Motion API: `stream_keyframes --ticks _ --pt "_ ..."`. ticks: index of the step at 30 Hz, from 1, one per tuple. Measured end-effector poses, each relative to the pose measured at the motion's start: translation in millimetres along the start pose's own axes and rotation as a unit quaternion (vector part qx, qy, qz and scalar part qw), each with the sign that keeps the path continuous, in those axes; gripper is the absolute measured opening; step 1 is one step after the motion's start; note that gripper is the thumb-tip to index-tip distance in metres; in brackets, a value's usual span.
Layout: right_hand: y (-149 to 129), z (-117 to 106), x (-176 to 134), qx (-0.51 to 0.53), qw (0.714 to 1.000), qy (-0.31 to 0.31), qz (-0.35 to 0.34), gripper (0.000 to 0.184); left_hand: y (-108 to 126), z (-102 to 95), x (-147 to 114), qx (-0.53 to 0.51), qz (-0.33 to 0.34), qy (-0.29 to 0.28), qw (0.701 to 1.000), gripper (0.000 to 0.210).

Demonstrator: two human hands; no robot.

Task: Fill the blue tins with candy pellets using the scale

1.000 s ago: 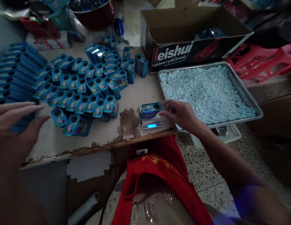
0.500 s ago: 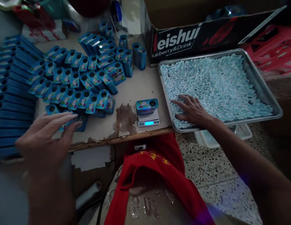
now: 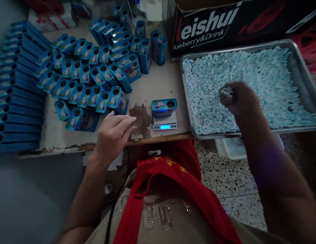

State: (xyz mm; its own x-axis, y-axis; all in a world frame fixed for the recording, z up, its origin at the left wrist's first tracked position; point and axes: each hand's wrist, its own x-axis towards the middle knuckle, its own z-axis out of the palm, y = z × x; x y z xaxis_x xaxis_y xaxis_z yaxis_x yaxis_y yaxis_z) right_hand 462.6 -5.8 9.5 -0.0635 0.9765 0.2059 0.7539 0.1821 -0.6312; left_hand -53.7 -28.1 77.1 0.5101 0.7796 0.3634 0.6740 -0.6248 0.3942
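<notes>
My right hand (image 3: 241, 98) is raised over the metal tray (image 3: 186, 91), its fingers curled round a handful of small pale candies (image 3: 226, 94). More pale blue and white candies (image 3: 249, 74) cover most of the tray. In front of me a digital scale (image 3: 165, 122) with a lit display carries one blue candy tin (image 3: 163, 107), whose top has a round dark hole. My left hand (image 3: 114, 134) hovers by the table's front edge, left of the scale. It holds nothing, and a gap shows between thumb and fingers.
Several blue tins (image 3: 81, 93) stand in close rows on the left of the table (image 3: 145, 84), with a stack of more tins (image 3: 19, 105) at the far left. Behind the tray is a black cardboard box (image 3: 211, 25). A plastic container (image 3: 231, 149) sits below the tray.
My left hand has left the tins on the left and come right, towards the scale. My right hand has taken up candies and lifted away from the tray's near left corner.
</notes>
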Motion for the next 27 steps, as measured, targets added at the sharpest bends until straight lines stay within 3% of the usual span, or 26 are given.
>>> stream_keyframes --ticks 2,4,6,8,11,14,18,23,27 --pt "-11 -12 -4 0.098 0.994 0.019 0.048 0.062 -2 12.8 3 -0.040 -0.013 0.003 0.999 0.033" --pt "-27 -16 -8 0.247 0.960 0.039 0.125 0.048 -4 32.2 9 -0.104 -0.047 0.016 0.993 0.050" --pt "-44 -11 -8 0.356 0.917 0.039 0.178 0.047 -6 56.5 20 -0.176 -0.083 0.032 0.980 0.074" --pt "-59 1 -3 0.384 0.904 0.029 0.187 0.053 -5 80.2 35 -0.221 -0.100 0.039 0.969 0.089" --pt "-79 22 11 0.395 0.901 0.049 0.174 0.064 5 102.2 65 -0.225 -0.083 0.017 0.971 0.070" --pt "-99 34 32 0.383 0.909 0.071 0.149 0.069 27 103.4 95 -0.201 -0.049 0.000 0.978 0.045" --pt "-131 39 56 0.348 0.925 0.116 0.101 0.075 59 95.9 126 -0.182 0.012 0.017 0.983 0.040" --pt "-162 46 54 0.357 0.901 0.234 0.074 0.072 83 106.2 145 -0.177 0.023 0.019 0.984 0.040" --pt "-163 48 43 0.349 0.910 0.198 0.102 0.070 88 117.4 146 -0.189 0.010 0.010 0.982 0.039"
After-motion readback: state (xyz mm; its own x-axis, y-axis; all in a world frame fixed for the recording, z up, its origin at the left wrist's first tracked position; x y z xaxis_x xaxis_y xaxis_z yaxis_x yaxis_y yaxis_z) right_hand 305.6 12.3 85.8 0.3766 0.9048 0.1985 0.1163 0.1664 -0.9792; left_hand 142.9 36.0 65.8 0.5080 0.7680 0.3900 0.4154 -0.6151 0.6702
